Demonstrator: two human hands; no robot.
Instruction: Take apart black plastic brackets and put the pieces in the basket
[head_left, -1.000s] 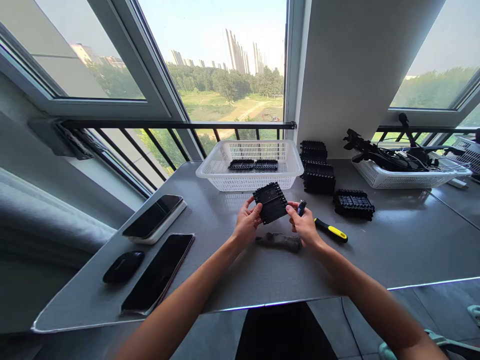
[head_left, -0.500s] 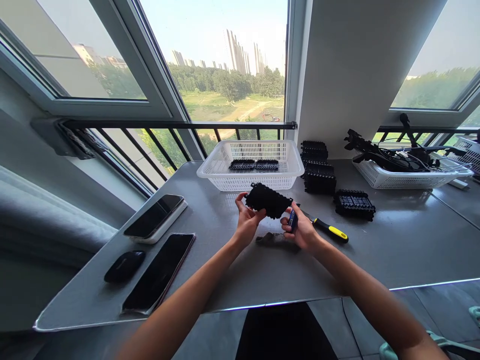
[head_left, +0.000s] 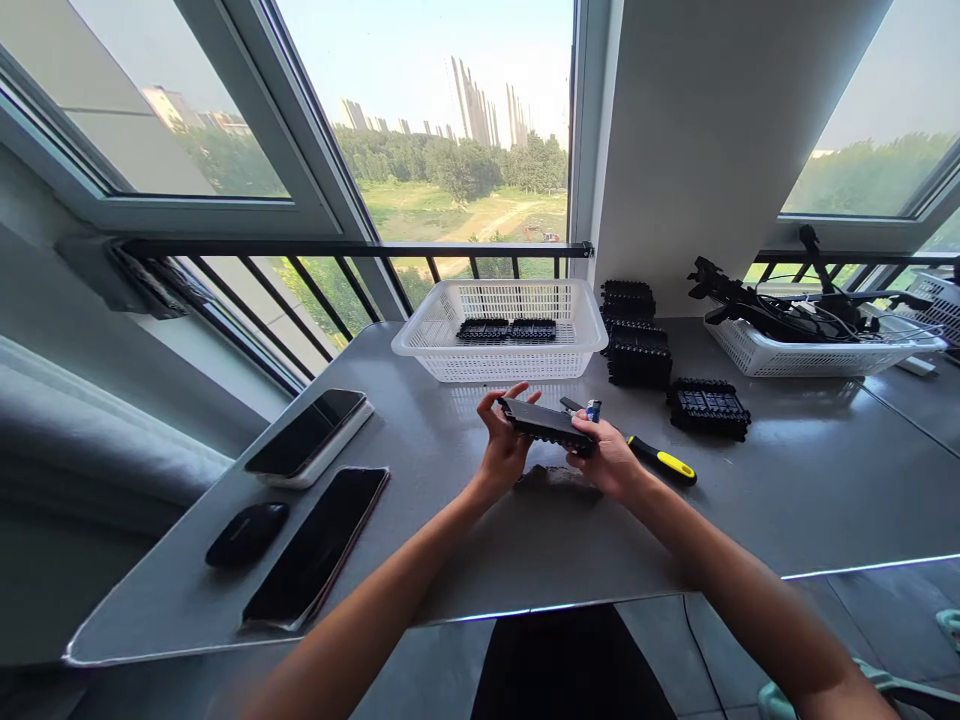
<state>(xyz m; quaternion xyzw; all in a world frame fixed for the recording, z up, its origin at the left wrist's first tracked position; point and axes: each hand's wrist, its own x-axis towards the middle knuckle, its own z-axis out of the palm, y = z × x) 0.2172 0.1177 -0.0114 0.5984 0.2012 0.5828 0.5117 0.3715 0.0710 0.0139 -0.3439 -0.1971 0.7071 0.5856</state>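
**Black plate** (head_left: 546, 423), held above the table (head_left: 750, 500) just in front of the white basket (head_left: 450, 365). The plate lies nearly flat, edge toward the camera, with its long axis running left to right and dipping slightly to the right. The left hand (head_left: 504, 450) clamps its left end. The right hand (head_left: 611, 462) clamps its right end, a small blue cylinder (head_left: 594, 410) sharing that grip. The plate spans the gap between both grips.

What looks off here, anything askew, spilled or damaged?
Nothing stands out. The left hand and right hand hold a black plastic part above the table; the right hand also holds a small blue item. Two black parts lie flat in the white basket. No spill or breakage shows.
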